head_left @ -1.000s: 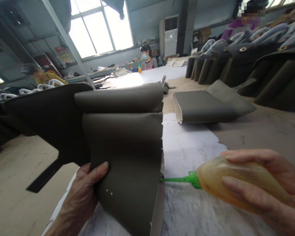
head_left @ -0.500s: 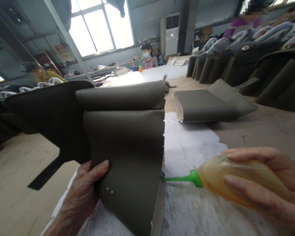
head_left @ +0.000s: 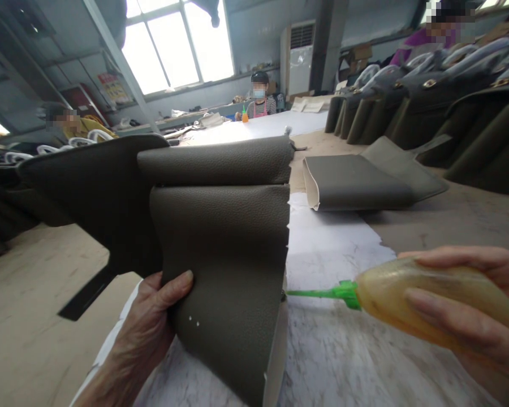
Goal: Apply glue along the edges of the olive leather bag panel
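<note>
Two closed grips: left fingers (head_left: 178, 286) on dark panel (head_left: 229, 254), right fingers (head_left: 453, 317) round amber bottle (head_left: 384, 288).

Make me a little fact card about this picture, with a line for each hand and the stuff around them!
Left hand: holds a dark leathery piece, thumb on its front
Right hand: holds a yellowish bottle
Green tip: points at the piece's edge; hard to tell if it touches
Under the work: smudged white paper
Beyond the bottle: another folded piece on the table
Far right: a row of dark bags
Across the table: a person in a mask
</note>
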{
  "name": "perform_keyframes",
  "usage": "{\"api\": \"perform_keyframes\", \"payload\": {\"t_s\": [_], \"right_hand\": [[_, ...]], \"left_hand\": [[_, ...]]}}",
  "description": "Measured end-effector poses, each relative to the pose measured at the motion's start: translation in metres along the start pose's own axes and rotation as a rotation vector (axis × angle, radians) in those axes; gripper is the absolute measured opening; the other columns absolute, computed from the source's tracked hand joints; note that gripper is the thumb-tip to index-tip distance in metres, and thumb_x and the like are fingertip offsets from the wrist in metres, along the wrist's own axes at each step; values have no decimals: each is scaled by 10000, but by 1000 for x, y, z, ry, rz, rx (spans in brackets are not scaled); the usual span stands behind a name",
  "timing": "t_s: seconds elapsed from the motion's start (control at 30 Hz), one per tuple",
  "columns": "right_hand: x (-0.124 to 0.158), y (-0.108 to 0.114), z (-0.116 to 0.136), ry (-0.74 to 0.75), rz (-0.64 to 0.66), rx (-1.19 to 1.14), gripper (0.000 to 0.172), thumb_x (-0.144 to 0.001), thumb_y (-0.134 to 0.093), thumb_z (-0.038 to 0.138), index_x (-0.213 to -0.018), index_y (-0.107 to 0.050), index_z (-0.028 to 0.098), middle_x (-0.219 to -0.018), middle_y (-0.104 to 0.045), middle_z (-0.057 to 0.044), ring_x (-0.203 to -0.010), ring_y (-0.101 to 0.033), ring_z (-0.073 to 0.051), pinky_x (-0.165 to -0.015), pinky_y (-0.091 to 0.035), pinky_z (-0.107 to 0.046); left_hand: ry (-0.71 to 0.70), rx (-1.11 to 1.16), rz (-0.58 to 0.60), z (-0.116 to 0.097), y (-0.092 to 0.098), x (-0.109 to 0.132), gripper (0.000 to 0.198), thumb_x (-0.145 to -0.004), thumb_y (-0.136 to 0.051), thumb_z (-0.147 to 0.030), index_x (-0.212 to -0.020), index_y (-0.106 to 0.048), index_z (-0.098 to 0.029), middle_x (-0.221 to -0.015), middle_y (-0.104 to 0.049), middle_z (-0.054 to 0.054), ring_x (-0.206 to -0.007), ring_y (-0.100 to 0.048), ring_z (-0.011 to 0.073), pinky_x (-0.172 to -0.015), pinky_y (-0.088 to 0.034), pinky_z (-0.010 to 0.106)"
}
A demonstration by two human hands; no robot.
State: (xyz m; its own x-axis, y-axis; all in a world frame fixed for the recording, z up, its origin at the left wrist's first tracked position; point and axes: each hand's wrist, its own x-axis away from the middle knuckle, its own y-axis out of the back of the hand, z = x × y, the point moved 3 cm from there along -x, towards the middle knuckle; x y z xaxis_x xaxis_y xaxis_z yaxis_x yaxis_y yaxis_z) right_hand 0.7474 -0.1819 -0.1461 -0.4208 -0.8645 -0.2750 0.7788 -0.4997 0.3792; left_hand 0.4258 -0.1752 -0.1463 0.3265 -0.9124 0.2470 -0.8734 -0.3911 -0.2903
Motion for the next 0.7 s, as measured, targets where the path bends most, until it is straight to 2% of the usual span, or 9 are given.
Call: {"api": "perform_keyframes", "payload": {"t_s": [0.07, 0.23, 0.43, 0.5, 0.63, 0.7], "right_hand": [[4, -2, 6, -55, 33, -3, 455, -500, -639, 664, -805, -544, 339, -927, -609, 50, -757, -592, -185, -575, -497, -237], [9, -2, 5, -8, 73, 46, 431, -528, -630, 658, -815, -551, 346, -943, -607, 70, -787, -584, -157, -601, -477, -195], [5, -1, -8, 216, 72, 78, 424, -552, -630, 645, -831, -576, 329, -870, -632, 42, -658, -610, -168, -480, -481, -185], [5, -2, -4, 156, 60, 113, 428, -548, -609, 673, -812, -575, 337, -833, -629, 53, -622, -601, -149, -482, -464, -173], [10, -4, 9, -117, 106, 86, 490, -484, -609, 702, -819, -556, 350, -782, -617, 57, -620, -592, -164, -490, -460, -196], [13, -5, 12, -180, 131, 55, 494, -471, -628, 678, -834, -555, 352, -759, -620, 54, -625, -594, -175, -492, -463, -206]], "left_hand": [[0, 9, -16, 0, 0, 1, 274, -491, -808, -235, -738, -711, -167, -664, -677, 62, -538, -606, 147, -556, -528, 197], [2, -9, -18, 1, 1, 0, 293, -500, -802, -247, -753, -706, -135, -681, -679, 86, -554, -615, 163, -569, -532, 210], [-20, -18, -13, 1, 1, -1, 262, -523, -786, -240, -744, -703, -126, -674, -677, 84, -569, -623, 171, -575, -528, 202], [-26, -19, -7, 0, 0, 0, 259, -522, -786, -241, -739, -705, -125, -666, -676, 85, -576, -628, 183, -574, -530, 205], [-33, -12, -10, -1, -1, 2, 261, -506, -795, -237, -724, -708, -125, -656, -676, 84, -577, -632, 189, -566, -528, 197], [-35, -8, -6, -1, -1, 3, 252, -506, -797, -238, -713, -707, -126, -651, -675, 82, -579, -633, 190, -565, -527, 194]]}}
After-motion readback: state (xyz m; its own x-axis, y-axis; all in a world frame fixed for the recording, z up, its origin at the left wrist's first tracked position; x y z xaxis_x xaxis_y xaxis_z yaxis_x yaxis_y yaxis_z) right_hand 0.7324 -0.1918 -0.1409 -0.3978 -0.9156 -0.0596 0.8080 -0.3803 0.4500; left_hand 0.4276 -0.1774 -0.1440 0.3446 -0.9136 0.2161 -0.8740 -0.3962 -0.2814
